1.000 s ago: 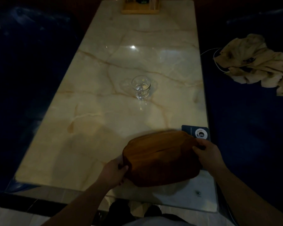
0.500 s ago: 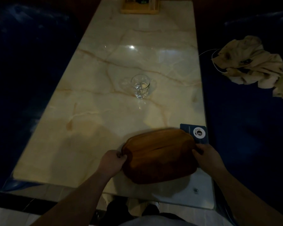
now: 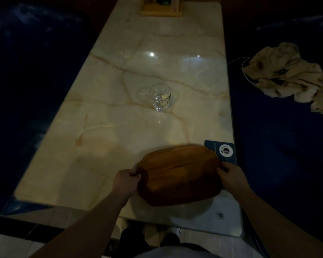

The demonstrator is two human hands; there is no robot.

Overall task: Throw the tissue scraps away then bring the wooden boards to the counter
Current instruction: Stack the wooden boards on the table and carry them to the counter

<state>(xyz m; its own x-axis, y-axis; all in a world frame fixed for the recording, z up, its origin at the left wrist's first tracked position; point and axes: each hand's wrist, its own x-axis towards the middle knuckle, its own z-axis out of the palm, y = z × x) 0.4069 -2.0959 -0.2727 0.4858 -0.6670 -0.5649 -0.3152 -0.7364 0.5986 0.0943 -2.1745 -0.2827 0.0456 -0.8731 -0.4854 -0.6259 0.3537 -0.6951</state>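
A brown oval wooden board is held over the near end of the marble table, a shadow beneath it. My left hand grips its left edge and my right hand grips its right edge. Whether more than one board is stacked there I cannot tell. No tissue scraps are in view.
A clear drinking glass stands mid-table. A blue card with a white circle lies at the right edge behind the board. A wooden holder sits at the far end. Dark blue benches flank the table; a crumpled beige cloth lies on the right one.
The board has tilted flatter and its blur has lessened; both hands keep their grip on its two edges. The view has shifted slightly.
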